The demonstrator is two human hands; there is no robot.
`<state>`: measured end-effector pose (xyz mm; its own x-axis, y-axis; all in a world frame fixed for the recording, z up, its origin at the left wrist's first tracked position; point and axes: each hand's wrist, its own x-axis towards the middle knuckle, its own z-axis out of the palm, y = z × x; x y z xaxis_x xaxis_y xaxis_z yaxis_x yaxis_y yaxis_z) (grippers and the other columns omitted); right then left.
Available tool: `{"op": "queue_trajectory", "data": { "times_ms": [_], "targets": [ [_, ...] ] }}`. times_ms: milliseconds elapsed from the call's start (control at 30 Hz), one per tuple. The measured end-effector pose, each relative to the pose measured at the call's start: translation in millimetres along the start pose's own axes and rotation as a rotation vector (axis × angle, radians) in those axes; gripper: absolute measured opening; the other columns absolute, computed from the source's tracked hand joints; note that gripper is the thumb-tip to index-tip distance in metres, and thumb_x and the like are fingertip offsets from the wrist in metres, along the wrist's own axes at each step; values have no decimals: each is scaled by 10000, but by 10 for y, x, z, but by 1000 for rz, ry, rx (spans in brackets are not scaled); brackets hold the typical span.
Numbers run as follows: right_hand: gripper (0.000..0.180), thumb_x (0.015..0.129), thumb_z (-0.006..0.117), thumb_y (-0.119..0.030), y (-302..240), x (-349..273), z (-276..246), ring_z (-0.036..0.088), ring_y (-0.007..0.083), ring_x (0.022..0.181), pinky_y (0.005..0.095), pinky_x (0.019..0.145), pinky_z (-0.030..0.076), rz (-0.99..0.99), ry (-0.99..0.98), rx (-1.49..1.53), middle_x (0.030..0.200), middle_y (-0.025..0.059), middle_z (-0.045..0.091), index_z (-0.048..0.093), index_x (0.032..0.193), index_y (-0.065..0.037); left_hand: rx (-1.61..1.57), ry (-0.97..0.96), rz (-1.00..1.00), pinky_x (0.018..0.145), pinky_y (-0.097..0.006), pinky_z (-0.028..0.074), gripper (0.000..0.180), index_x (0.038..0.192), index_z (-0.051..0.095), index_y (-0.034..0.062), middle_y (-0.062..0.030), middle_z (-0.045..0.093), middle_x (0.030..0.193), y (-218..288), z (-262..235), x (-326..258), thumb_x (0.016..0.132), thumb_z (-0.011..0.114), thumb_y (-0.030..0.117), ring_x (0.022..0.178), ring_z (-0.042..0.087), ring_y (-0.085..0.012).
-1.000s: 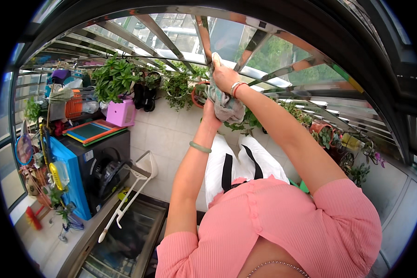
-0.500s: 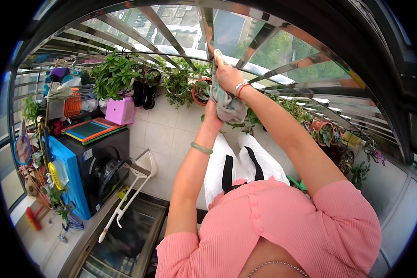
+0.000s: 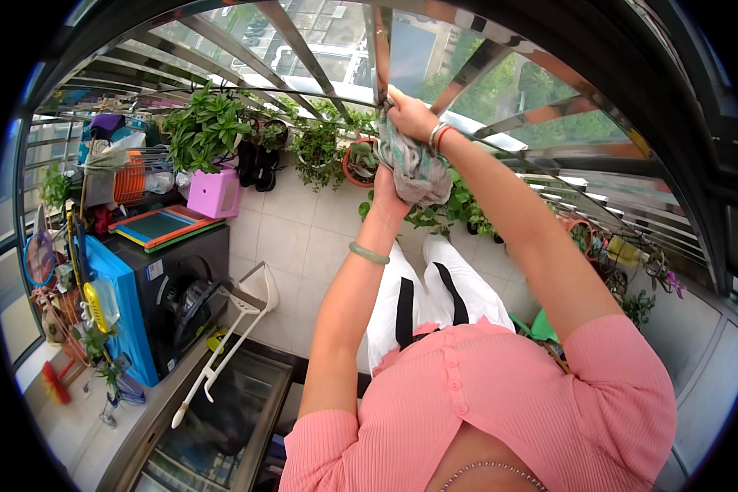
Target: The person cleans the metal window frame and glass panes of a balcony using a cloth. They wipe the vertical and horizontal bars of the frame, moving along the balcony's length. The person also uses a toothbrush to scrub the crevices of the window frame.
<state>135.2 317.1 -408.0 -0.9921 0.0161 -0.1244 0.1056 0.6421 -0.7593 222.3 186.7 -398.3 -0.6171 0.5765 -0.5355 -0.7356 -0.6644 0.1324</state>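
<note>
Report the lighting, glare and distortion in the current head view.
Head view, lighting: daylight from beyond the metal railing, folds readable on the cloth; head view, glare: near-white patches low on the railing; head view, distortion: the railing bows toward the rim, corners black.

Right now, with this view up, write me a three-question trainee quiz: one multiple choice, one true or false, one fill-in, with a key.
1. What do the left hand and right hand both touch?
A) a bottle
B) a grey cloth
C) a brush

2. True or false: the bangle on the left arm is red.

3. Fill in: the coloured frames lie on top of the black ____.

Key: 1. B. 2. False; it is green. 3. washing machine.
</note>
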Motion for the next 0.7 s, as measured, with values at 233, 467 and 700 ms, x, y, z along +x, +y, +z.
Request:
{"op": "queue_trajectory", "data": {
  "times_ms": [233, 467, 700],
  "targets": [
    [542, 846, 439, -112, -331, -377, -54, 635, 405, 786, 463, 707, 497, 176, -14, -298, 875, 249, 643, 304, 1370, -114, -14, 38, -90, 985, -396, 439, 442, 1268, 495, 138, -42, 544, 1263, -238, -17, -43, 949, 411, 433, 1154, 524, -226],
    [730, 839, 415, -83, -333, -784, -55, 649, 389, 690, 490, 632, 512, 304, -48, -416, 781, 250, 651, 21, 1449, -9, 126, 118, -210, 944, -402, 473, 428, 1263, 495, 127, -41, 555, 1238, -359, -189, -229, 951, 426, 411, 1118, 551, -224],
    [712, 844, 411, -93, -247, -282, 157, 646, 403, 725, 505, 643, 499, 113, 21, -287, 798, 260, 650, 36, 1439, 22, 62, 75, -131, 919, -365, 478, 375, 1222, 528, 125, -19, 585, 1172, 19, -227, -106, 954, 441, 373, 1069, 570, -186]
  ]
}}
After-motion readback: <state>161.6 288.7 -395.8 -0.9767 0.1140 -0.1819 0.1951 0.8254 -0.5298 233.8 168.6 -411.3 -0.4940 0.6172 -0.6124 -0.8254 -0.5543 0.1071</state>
